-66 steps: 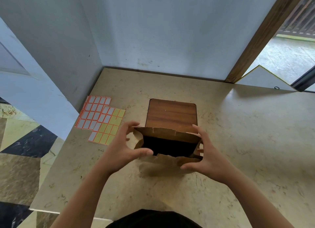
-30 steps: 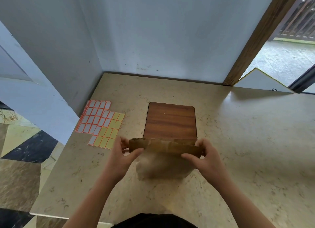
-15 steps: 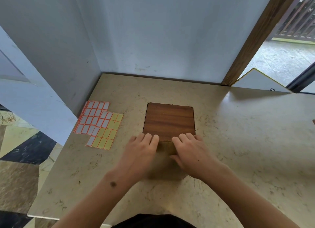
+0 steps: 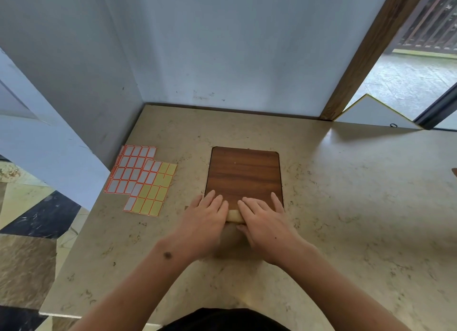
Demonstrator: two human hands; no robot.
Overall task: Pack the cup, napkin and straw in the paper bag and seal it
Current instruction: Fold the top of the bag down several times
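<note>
Both hands lie flat, palms down, side by side on top of the paper bag [image 4: 233, 215], fingers stretched out and close together, pointing toward the far wall. The left hand [image 4: 204, 220] covers the left part of the bag and the right hand [image 4: 265, 222] covers the right part; neither hand curls around anything, they press open on the paper. Only a narrow strip of the bag's folded top shows in the gap between the two index fingers, and a blurred brown patch of the bag's body shows below, between the wrists. The cup, napkin and straw cannot be seen.

The fingertips [image 4: 274, 197] reach over the near edge of a dark wooden board [image 4: 243, 175], which lies flat on the stone counter [image 4: 358, 207] just beyond the bag. The bag sits near the middle of the counter, at the near end of the board.

To the left, well apart from the hands, sheets of sticker labels [image 4: 142, 178] with orange borders lie near the counter's left edge, some white and some yellow. That left edge runs close beside them, with patterned floor below. The wall [image 4: 222, 46] closes the far side. To the right the counter runs bare and wide, and a broad strip of bare counter lies between the bag and the near edge.
</note>
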